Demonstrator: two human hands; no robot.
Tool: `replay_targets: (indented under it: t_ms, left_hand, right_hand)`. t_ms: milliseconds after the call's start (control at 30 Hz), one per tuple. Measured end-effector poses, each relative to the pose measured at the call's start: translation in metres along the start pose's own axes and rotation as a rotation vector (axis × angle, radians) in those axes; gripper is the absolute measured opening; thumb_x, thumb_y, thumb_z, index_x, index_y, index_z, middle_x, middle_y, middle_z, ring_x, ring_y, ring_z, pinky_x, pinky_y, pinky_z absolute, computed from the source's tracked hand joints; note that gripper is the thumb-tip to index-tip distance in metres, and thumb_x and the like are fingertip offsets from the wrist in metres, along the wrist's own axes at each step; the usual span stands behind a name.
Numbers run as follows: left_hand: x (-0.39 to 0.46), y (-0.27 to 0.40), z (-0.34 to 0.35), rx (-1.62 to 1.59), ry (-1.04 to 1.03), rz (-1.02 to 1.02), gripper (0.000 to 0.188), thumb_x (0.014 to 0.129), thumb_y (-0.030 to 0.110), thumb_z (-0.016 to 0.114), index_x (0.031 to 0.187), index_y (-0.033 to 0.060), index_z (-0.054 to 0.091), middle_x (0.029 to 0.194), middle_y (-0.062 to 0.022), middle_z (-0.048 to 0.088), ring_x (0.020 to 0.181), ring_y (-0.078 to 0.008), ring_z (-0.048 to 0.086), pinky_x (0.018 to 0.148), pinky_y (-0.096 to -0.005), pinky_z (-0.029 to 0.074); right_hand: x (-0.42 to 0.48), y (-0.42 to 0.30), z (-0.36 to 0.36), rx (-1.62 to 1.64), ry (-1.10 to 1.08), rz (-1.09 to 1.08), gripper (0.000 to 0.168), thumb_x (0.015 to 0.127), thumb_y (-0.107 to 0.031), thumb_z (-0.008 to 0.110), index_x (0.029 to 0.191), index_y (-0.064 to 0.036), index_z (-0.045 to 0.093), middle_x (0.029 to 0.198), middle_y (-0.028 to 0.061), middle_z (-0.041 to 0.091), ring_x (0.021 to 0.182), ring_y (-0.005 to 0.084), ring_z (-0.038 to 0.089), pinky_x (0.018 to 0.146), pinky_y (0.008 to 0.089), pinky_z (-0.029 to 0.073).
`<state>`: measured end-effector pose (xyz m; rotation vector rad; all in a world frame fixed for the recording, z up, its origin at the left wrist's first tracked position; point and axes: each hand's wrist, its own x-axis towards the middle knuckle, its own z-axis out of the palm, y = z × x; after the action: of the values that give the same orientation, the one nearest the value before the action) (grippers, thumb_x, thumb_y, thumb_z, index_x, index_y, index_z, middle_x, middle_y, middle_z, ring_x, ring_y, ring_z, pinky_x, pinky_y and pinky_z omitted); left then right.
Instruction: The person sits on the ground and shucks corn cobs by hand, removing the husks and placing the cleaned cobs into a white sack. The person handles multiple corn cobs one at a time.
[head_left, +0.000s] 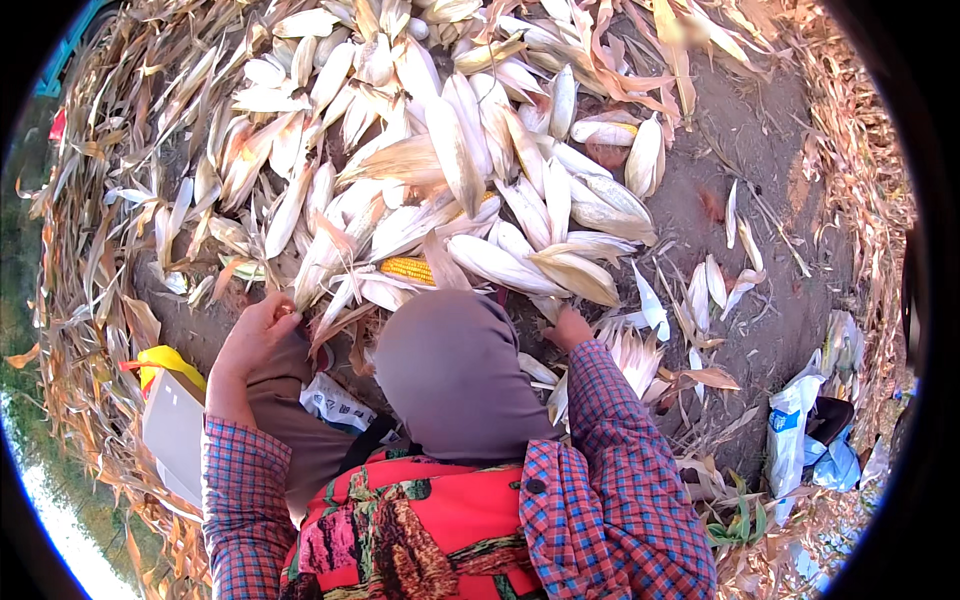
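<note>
My left hand is at the near left edge of the corn pile, thumb and fingertips pinched on the lower end of a dry corn husk. Right of my knee, my right hand closes on a piece of pale husk; its fingertips are partly hidden. Between the hands, a partly husked corn ear shows yellow kernels. Beyond it lies a heap of corn ears in husks. My raised knee hides the ground in the middle.
A white printed sack lies by my left leg, near a grey box-like object and a yellow bag. Plastic bags lie at the right. Loose husks litter the bare soil; dry stalks line the left side.
</note>
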<state>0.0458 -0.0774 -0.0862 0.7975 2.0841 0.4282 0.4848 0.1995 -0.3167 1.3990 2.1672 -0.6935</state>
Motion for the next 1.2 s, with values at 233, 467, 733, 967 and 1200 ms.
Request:
replay_targets:
  t_ms: [233,467,733,967,1200]
  left_hand:
    - [0.012,0.006,0.003,-0.022,0.063,0.024,0.027,0.088,0.019,0.063,0.107,0.0013,0.056,0.087,-0.0160,0.065,0.079,-0.0278,0.063,0.072,-0.0368,0.049]
    - [0.007,0.017,0.001,0.051,0.029,0.084,0.028,0.088,0.019,0.063,0.108,0.0011,0.055,0.084,-0.0170,0.065,0.079,-0.0313,0.064,0.071,-0.0382,0.049]
    - [-0.002,0.063,-0.001,-0.002,0.066,0.218,0.028,0.089,0.018,0.062,0.111,0.0014,0.057,0.089,-0.0104,0.063,0.080,-0.0186,0.059,0.074,-0.0313,0.047]
    - [-0.004,0.083,-0.003,-0.201,0.456,0.583,0.054,0.079,0.019,0.074,0.126,0.0058,0.051,0.109,-0.0106,0.063,0.102,-0.0261,0.060,0.093,-0.0363,0.046]
    - [-0.030,0.071,-0.016,0.135,0.724,0.744,0.097,0.057,0.029,0.085,0.141,0.0111,0.038,0.143,-0.0126,0.039,0.135,-0.0342,0.034,0.112,-0.0514,0.025]
  right_hand:
    - [0.030,-0.043,0.009,0.258,0.070,0.077,0.062,0.069,-0.039,0.077,0.110,0.006,0.061,0.109,0.0288,0.062,0.101,0.0402,0.061,0.088,0.0440,0.049]
    - [0.000,-0.045,-0.073,0.864,-0.335,-0.014,0.054,0.083,-0.037,0.064,0.117,0.005,0.059,0.106,0.0158,0.066,0.092,0.0252,0.064,0.082,0.0364,0.050]
    - [-0.118,-0.015,-0.209,1.073,-0.501,0.060,0.053,0.086,-0.041,0.062,0.120,-0.002,0.052,0.086,0.0055,0.061,0.064,0.0096,0.057,0.050,0.0235,0.047]
    - [-0.119,-0.153,-0.300,0.913,-0.474,-0.550,0.065,0.085,-0.036,0.065,0.132,0.005,0.045,0.117,0.0085,0.058,0.106,0.0147,0.054,0.093,0.0274,0.043]
    - [-0.113,-0.281,-0.314,0.234,-0.434,-0.662,0.061,0.082,-0.032,0.071,0.127,0.003,0.050,0.117,0.0113,0.061,0.108,0.0165,0.055,0.095,0.0289,0.042]
